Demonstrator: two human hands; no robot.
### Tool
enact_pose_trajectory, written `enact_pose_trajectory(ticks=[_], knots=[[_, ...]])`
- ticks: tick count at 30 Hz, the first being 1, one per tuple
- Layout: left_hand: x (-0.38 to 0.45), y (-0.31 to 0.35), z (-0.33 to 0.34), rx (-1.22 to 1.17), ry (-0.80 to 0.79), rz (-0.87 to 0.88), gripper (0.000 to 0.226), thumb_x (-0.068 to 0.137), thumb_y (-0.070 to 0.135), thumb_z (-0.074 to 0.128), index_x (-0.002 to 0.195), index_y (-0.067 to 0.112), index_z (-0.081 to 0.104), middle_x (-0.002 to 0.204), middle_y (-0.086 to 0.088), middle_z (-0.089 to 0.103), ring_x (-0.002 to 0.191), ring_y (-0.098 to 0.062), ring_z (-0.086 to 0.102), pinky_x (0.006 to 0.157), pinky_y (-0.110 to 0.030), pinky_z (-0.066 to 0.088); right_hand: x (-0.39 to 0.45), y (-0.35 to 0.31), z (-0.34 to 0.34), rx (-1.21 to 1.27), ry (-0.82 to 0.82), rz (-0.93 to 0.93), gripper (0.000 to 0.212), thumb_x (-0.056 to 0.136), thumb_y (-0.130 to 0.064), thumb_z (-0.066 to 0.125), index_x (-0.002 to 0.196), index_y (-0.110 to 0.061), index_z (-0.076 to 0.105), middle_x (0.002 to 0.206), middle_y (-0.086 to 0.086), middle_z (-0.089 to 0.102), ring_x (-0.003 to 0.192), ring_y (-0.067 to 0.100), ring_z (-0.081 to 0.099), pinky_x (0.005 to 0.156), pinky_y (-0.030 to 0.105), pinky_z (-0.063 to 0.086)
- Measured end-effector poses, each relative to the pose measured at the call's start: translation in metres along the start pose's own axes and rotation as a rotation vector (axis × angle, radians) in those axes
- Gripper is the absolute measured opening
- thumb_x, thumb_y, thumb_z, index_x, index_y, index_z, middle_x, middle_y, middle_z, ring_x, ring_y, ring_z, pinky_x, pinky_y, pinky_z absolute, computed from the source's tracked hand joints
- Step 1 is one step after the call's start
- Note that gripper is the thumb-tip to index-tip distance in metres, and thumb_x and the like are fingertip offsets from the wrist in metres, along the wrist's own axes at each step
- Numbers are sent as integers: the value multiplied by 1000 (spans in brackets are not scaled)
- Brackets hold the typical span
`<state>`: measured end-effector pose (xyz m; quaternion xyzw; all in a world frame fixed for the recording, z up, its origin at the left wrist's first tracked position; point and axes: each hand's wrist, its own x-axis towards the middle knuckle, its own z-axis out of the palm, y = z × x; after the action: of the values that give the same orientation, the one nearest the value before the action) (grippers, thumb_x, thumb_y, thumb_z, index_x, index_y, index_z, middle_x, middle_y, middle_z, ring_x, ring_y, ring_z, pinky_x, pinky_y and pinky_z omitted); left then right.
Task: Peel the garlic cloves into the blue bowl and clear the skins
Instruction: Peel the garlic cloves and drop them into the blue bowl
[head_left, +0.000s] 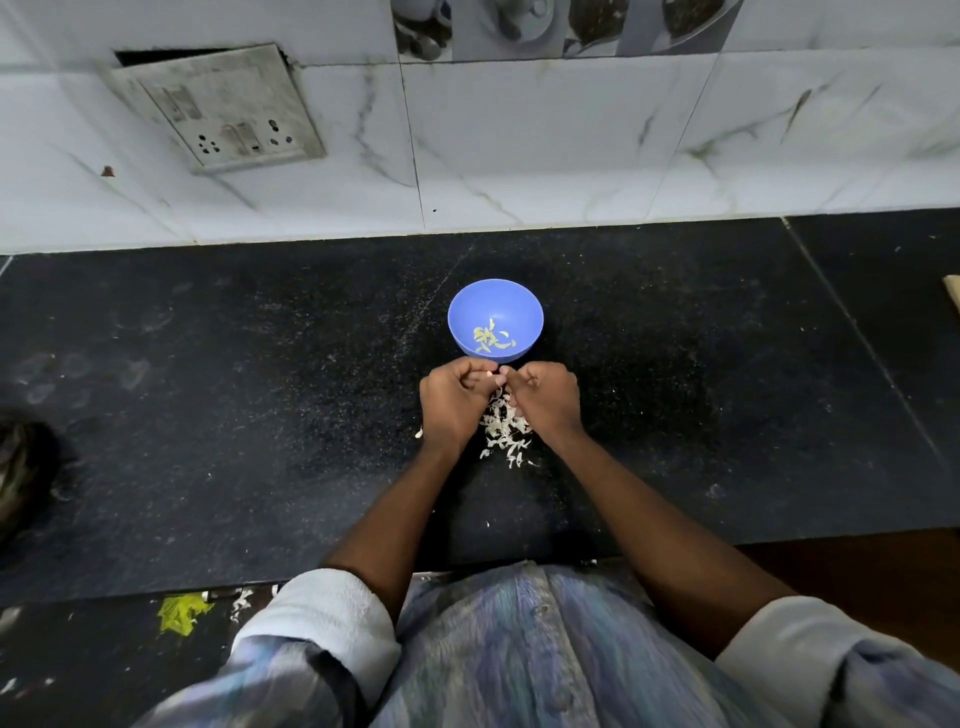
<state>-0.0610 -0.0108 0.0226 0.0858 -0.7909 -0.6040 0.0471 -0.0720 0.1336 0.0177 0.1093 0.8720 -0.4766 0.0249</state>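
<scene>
Garlic clove (489, 372): a small pale piece shows between the fingertips of both hands, just on the near side of the bowl (495, 320); little of it is visible, so its peeled or unpeeled condition cannot be determined. Left hand (451, 402): fingers curled inward, tips meeting the clove directly in front of the bowl's near rim. Right hand (545, 397): fingers likewise curled, thumb and fingertips pinching the same piece from the opposite side, so that both hands grip it together, knuckles up. Bowl: blue, upright on the black counter (208, 389), with several pale yellow-green cloves (491, 338) lying on its inner floor. Skins (506, 431): a loose heap of white flakes on the counter nearer to the person than the bowl, beneath and between the two hands, with stray flakes trailing further away from the bowl. One separate flake (418, 431) lies left of the heap, beside the left wrist. Behind the bowl, the counter meets a white tiled wall (519, 156); a switch plate (221, 106) is mounted on that wall, up and to the left of the bowl. Both forearms are bare, sleeves rolled to the elbow.
</scene>
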Motion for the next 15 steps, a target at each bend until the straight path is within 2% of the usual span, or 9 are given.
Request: enact_pose_trajectory(ticks=[4,7,9,12,13,15], knots=[[17,21,9,53,119,79,22,80,10,90,100,16,83,82,8,79,70,3,69,76,-22,61,13,1,3,-64,58,-57,64,83,-69,57,62,-8,57,54,5,63,51,26,62,54,47,54],[31,29,15,176,98,104,35,86,4,82,119,17,80,102,2,81,80,6,68,78,-4,51,16,-7,-2,-76,69,-80,62,85,-67,56,60,-10,58,53,3,62,51,23,61,57,44,53],[36,29,15,237,80,145,40,90,-4,73,125,15,78,112,-1,80,85,4,68,80,-1,48,19,-12,-5,-96,71,-71,54,86,-59,61,60,-13,59,55,1,63,55,20,62,60,41,53],[37,23,4,182,201,186,28,94,1,69,116,13,81,113,1,80,98,-5,73,92,-21,57,22,-12,-9,-140,57,-83,27,83,-33,79,64,-21,64,57,-10,61,60,13,62,65,36,54],[36,19,-2,148,255,176,22,95,6,69,112,14,82,107,3,81,96,-8,75,90,-26,58,22,-11,-10,-146,55,-99,25,82,-30,81,64,-24,64,57,-13,59,60,11,60,65,34,53],[33,9,-13,94,323,112,17,100,14,65,104,18,81,88,7,79,80,-9,74,78,-28,58,17,-8,-10,-180,79,-140,41,83,-36,82,58,-24,53,53,-11,53,55,13,55,58,34,47]])
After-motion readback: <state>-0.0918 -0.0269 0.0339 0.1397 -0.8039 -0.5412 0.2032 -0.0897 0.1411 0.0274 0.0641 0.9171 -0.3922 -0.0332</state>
